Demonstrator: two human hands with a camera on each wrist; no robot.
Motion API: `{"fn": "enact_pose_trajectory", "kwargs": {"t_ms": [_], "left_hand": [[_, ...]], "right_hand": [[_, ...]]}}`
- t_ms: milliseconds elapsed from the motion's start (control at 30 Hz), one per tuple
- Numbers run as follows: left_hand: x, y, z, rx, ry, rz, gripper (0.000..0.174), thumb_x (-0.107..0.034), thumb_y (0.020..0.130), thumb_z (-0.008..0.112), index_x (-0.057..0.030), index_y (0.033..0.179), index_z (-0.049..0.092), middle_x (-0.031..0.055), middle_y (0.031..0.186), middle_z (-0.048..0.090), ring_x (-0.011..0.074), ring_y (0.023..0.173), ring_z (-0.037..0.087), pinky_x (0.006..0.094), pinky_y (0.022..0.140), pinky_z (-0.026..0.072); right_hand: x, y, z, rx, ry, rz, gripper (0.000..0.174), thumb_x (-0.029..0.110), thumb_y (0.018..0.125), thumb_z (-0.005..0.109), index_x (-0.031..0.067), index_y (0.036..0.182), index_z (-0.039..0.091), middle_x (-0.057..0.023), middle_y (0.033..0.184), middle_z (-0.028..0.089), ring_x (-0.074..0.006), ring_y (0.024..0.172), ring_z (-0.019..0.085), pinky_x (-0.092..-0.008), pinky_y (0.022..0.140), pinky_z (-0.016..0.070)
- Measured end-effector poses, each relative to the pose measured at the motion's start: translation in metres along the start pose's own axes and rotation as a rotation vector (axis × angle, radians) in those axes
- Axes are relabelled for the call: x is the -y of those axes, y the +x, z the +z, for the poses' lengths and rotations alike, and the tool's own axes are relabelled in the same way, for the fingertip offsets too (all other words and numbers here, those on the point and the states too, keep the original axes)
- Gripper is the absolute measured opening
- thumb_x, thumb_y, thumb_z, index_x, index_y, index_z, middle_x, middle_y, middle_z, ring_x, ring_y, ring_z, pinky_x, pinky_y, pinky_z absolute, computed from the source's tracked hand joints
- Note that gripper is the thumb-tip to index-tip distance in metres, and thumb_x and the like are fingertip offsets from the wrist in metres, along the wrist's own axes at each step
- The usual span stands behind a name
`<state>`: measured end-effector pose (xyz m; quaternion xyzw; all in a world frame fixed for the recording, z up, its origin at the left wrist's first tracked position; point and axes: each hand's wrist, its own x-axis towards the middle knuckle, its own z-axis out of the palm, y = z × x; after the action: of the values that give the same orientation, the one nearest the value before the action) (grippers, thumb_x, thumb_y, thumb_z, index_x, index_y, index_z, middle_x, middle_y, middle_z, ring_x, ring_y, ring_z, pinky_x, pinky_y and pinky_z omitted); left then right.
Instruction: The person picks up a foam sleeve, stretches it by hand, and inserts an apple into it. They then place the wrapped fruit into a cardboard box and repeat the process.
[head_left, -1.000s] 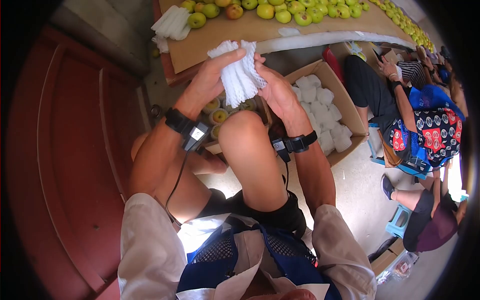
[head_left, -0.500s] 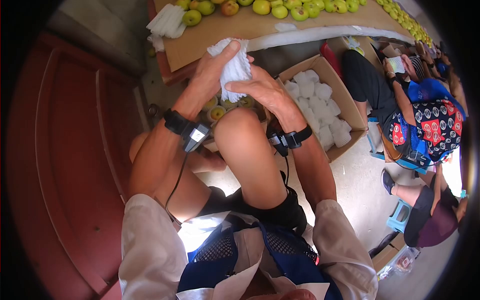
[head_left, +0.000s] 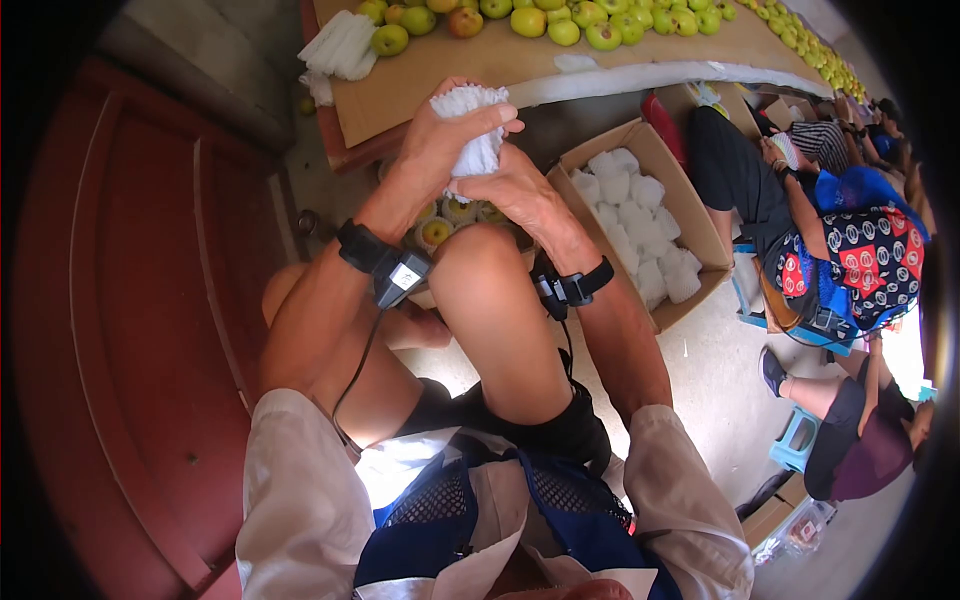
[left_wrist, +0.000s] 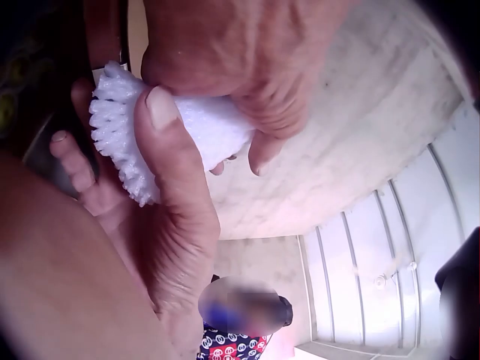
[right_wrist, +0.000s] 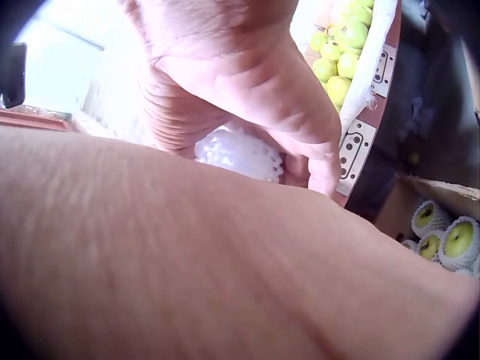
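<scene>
A bundle of white foam fruit nets (head_left: 478, 152) is held up between both hands, above the knee and near the table edge. My left hand (head_left: 432, 142) grips it from the left, its thumb lying across the upper part. From the lower right my right hand (head_left: 522, 188) holds the bottom end, thumb over the near side. The left wrist view shows the foam nets (left_wrist: 120, 139) with a frilled edge fanned out and fingers around them. In the right wrist view only a piece of the foam (right_wrist: 236, 156) shows below the hand; its inside is hidden.
Green apples (head_left: 603, 33) lie on the cardboard-covered table (head_left: 420, 75), with more foam nets (head_left: 343, 45) at its left corner. A carton (head_left: 712, 245) of white foam-wrapped pieces stands right. Netted apples (head_left: 436, 231) sit below the hands. A person (head_left: 850, 245) sits at right; a red door (head_left: 150, 300) stands left.
The foam nets, spread wide and hanging a second ago, are now gathered into a more compact bundle. My right thumb has come over the lower end, and my left thumb has swung across the top.
</scene>
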<state>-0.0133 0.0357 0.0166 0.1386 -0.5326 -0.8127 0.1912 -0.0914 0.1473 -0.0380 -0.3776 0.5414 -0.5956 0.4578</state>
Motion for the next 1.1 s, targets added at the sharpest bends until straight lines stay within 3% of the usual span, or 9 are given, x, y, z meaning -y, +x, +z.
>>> {"fn": "enact_pose_trajectory", "kwargs": {"t_ms": [100, 200, 500, 700, 833, 933, 967, 1067, 1100], "left_hand": [[0.003, 0.002, 0.001, 0.003, -0.027, 0.036, 0.035, -0.009, 0.085, 0.080, -0.0036, 0.106, 0.053, 0.0116, 0.094, 0.066, 0.0198, 0.080, 0.071, 0.0298, 0.060, 0.0575], [0.004, 0.004, -0.001, -0.009, 0.000, 0.057, 0.035, -0.009, 0.084, 0.080, -0.0042, 0.105, 0.053, 0.0098, 0.084, 0.066, 0.0170, 0.070, 0.068, 0.0287, 0.057, 0.0551], [0.007, 0.006, -0.003, -0.016, -0.010, 0.079, 0.035, -0.011, 0.083, 0.081, -0.0050, 0.102, 0.052, 0.0068, 0.070, 0.063, 0.0134, 0.059, 0.061, 0.0283, 0.051, 0.0506], [0.008, 0.005, -0.004, 0.009, 0.008, 0.075, 0.038, -0.011, 0.082, 0.082, -0.0049, 0.106, 0.053, 0.0060, 0.075, 0.064, 0.0130, 0.064, 0.062, 0.0287, 0.056, 0.0524], [0.012, 0.003, 0.003, 0.025, 0.134, 0.106, 0.035, -0.011, 0.085, 0.080, -0.0055, 0.109, 0.055, 0.0047, 0.083, 0.065, 0.0118, 0.073, 0.064, 0.0271, 0.063, 0.0530], [0.006, -0.004, 0.010, 0.042, 0.159, 0.105, 0.034, -0.012, 0.086, 0.079, -0.0061, 0.111, 0.056, 0.0042, 0.088, 0.065, 0.0113, 0.079, 0.065, 0.0260, 0.066, 0.0532], [0.006, -0.005, 0.010, 0.061, 0.144, 0.106, 0.035, -0.011, 0.086, 0.080, -0.0063, 0.111, 0.056, 0.0043, 0.089, 0.065, 0.0113, 0.079, 0.065, 0.0259, 0.067, 0.0530], [0.004, -0.004, 0.002, 0.087, 0.301, 0.088, 0.038, -0.013, 0.084, 0.081, -0.0069, 0.112, 0.056, 0.0046, 0.095, 0.065, 0.0114, 0.082, 0.064, 0.0262, 0.069, 0.0530], [0.002, -0.003, -0.001, 0.093, 0.316, 0.081, 0.039, -0.014, 0.084, 0.082, -0.0069, 0.112, 0.056, 0.0045, 0.096, 0.064, 0.0112, 0.083, 0.064, 0.0262, 0.070, 0.0529]], "right_hand": [[-0.003, -0.001, 0.002, -0.063, -0.008, 0.003, 0.047, 0.008, 0.077, 0.072, -0.0030, 0.121, 0.060, -0.0062, 0.111, 0.065, -0.0152, 0.105, 0.061, -0.0297, 0.094, 0.0475], [-0.004, -0.001, 0.009, -0.112, 0.056, -0.044, 0.036, 0.014, 0.073, 0.069, 0.0016, 0.106, 0.063, -0.0037, 0.095, 0.063, -0.0157, 0.088, 0.059, -0.0306, 0.078, 0.0473], [0.019, -0.017, 0.000, 0.058, 0.116, -0.016, 0.077, 0.009, 0.078, 0.082, -0.0028, 0.143, 0.043, -0.0079, 0.132, 0.057, -0.0179, 0.124, 0.053, -0.0322, 0.107, 0.0409], [0.015, -0.015, -0.010, 0.027, 0.262, -0.026, 0.098, 0.019, 0.072, 0.089, -0.0006, 0.150, 0.033, -0.0127, 0.141, 0.048, -0.0228, 0.134, 0.044, -0.0359, 0.111, 0.0371], [0.009, -0.014, 0.006, -0.052, 0.426, -0.180, 0.098, 0.015, 0.075, 0.088, 0.0006, 0.151, 0.028, -0.0103, 0.135, 0.050, -0.0223, 0.131, 0.047, -0.0370, 0.108, 0.0419], [0.020, -0.022, 0.009, -0.008, 0.521, -0.011, 0.087, 0.001, 0.081, 0.078, 0.0016, 0.152, 0.028, -0.0093, 0.147, 0.041, -0.0219, 0.139, 0.041, -0.0386, 0.113, 0.0374], [0.014, -0.020, 0.009, -0.001, 0.530, -0.087, 0.077, 0.001, 0.081, 0.078, -0.0001, 0.146, 0.036, -0.0111, 0.135, 0.053, -0.0221, 0.126, 0.054, -0.0375, 0.104, 0.0467], [0.016, -0.019, 0.000, 0.104, 0.347, 0.127, 0.058, 0.002, 0.080, 0.078, -0.0011, 0.131, 0.050, -0.0104, 0.111, 0.064, -0.0215, 0.101, 0.066, -0.0352, 0.085, 0.0544], [0.013, -0.015, 0.003, 0.063, 0.343, 0.103, 0.042, 0.002, 0.079, 0.077, 0.0001, 0.116, 0.058, -0.0077, 0.091, 0.065, -0.0199, 0.079, 0.067, -0.0332, 0.071, 0.0543]]}}
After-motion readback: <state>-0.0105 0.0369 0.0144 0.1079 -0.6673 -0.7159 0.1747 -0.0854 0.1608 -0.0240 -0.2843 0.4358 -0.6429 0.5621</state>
